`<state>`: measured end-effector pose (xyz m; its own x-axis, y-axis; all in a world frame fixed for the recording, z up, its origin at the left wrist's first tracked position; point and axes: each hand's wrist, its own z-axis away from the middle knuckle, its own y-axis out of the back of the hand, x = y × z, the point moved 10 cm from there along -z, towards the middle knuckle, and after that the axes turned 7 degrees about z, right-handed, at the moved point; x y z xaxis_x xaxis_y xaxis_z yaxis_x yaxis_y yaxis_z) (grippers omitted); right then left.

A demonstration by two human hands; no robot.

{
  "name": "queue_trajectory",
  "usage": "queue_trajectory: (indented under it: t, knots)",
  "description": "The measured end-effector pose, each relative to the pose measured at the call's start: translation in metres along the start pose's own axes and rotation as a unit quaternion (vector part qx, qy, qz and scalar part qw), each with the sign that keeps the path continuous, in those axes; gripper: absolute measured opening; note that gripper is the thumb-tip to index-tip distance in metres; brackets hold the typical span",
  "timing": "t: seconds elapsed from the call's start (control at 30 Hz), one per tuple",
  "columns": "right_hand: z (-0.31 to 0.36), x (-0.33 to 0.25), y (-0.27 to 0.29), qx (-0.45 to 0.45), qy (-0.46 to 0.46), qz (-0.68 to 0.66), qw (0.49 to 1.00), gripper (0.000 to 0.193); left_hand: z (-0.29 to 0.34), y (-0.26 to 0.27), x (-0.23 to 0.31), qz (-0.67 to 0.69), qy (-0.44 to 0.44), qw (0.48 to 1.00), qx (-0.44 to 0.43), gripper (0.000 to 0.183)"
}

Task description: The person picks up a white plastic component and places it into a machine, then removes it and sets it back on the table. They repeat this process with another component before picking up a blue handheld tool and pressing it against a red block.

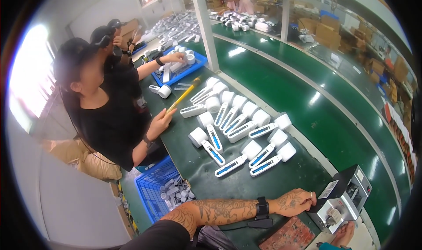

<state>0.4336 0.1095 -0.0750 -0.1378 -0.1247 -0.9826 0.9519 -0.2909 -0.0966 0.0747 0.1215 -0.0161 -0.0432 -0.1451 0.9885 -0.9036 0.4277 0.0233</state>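
My left hand (295, 202), at the end of a bare tattooed forearm with a black wristband, has curled fingers against the left side of a small black-and-silver bench machine (326, 211). What its fingertips pinch there is hidden. At the machine's near side, my right hand (344, 234) shows bent fingers close together, with teal cloth below; what it holds cannot be made out. A small pale piece (335, 215) sits in the machine's silver front. A worn reddish mat (288, 235) lies between my left wrist and the machine.
Several white round-headed handles with blue strips (239, 164) spread over the green bench. At left a co-worker holds a yellow-handled tool (184, 96) and reaches into a blue tray (178, 79). Below is a blue basket (147, 193) of grey parts. A green conveyor (281, 83) runs alongside.
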Motion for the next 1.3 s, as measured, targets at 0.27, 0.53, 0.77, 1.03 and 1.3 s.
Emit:
queue_trajectory:
  t: [0.27,0.53,0.77,1.03,1.3]
  knots:
    - [-0.011,0.012,0.012,-0.011,0.036,0.002,0.999,0.022,0.001,0.002,0.002,0.018,-0.018,0.999,0.021,0.015]
    - [0.01,-0.01,-0.006,0.049,0.013,-0.009,0.999,0.014,-0.001,0.001,0.004,0.019,-0.029,0.999,0.019,0.016]
    - [0.013,-0.012,-0.011,0.036,0.015,-0.011,0.999,0.014,-0.001,0.0,0.001,0.026,-0.016,0.999,0.018,0.015]
    - [0.016,-0.021,-0.02,0.029,0.018,0.012,0.999,0.011,-0.001,0.0,-0.001,0.016,-0.021,1.0,0.012,0.016]
    - [-0.029,0.02,0.037,0.039,0.058,0.024,0.997,0.03,-0.002,-0.004,0.005,0.008,-0.023,1.0,0.0,0.018]
